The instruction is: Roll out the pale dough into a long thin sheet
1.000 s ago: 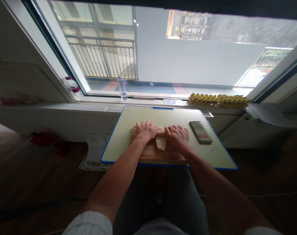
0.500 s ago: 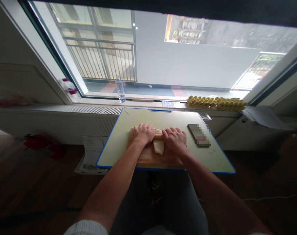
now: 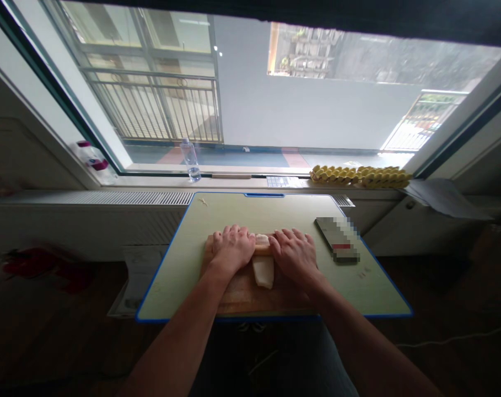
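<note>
Hands (image 3: 233,247) (image 3: 292,252) on rolling pin (image 3: 262,251) | board (image 3: 246,299) on wider tabletop (image 3: 171,275), by near edge (image 3: 155,321)

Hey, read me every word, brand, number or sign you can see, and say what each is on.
No text can be read.
Purple bottle label: too small.
Phone: screen pixelated out.
Gridded white sheet: too small.
Faint marks on the table: too blurred.
Clear bottle: nothing legible.

A pale, flattened dough strip (image 3: 264,273) lies on a wooden board (image 3: 254,303); a rolling pin (image 3: 262,251) crosses it.
</note>
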`<state>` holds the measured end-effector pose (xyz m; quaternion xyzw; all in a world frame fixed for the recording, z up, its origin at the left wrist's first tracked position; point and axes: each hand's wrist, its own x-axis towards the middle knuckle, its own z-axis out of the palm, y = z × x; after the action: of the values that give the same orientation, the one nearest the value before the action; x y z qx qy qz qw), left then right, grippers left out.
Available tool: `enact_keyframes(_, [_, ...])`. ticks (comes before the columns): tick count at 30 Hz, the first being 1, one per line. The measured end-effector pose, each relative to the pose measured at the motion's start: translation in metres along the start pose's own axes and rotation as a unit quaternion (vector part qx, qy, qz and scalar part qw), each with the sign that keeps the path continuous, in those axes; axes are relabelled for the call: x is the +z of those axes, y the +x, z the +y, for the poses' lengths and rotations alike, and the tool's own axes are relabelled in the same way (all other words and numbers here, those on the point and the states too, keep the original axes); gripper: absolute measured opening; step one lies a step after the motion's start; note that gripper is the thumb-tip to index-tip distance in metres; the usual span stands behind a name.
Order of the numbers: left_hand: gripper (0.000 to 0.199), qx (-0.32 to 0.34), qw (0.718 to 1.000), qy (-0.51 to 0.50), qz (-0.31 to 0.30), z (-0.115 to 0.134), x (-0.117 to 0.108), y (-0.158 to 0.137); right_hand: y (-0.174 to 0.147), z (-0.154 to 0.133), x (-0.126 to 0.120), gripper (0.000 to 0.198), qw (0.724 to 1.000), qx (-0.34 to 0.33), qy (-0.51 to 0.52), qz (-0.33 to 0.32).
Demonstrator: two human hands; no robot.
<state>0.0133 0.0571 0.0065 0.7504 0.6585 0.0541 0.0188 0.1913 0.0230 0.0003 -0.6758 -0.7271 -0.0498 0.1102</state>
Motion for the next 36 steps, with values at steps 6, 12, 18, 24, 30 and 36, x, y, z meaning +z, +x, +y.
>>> enact_keyframes(6, [0.050,0.002,1.000,-0.029,0.005,-0.002,0.001,-0.015,-0.009,-0.001,0.006,0.054,1.000,0.011,0.002,0.019])
enact_keyframes(12, [0.054,0.004,0.999,-0.040,0.002,0.000,-0.004,-0.034,-0.028,-0.003,0.007,0.064,0.999,0.031,0.012,0.025])
enact_keyframes(18, [0.056,0.004,0.999,-0.044,0.017,0.001,-0.004,-0.057,-0.052,-0.007,0.007,0.064,0.998,0.037,0.019,0.038])
enact_keyframes(24, [0.061,0.014,0.998,-0.026,0.050,0.000,0.003,-0.079,-0.080,-0.009,0.006,0.061,0.998,0.032,0.031,0.054])
enact_keyframes(30, [0.060,0.019,0.999,-0.014,0.045,0.003,-0.005,-0.085,-0.087,-0.008,0.011,0.061,0.997,0.033,0.051,0.057])
enact_keyframes(36, [0.060,0.000,1.000,-0.005,0.012,0.006,-0.006,-0.047,-0.044,-0.005,0.009,0.057,0.997,0.041,0.052,0.046])
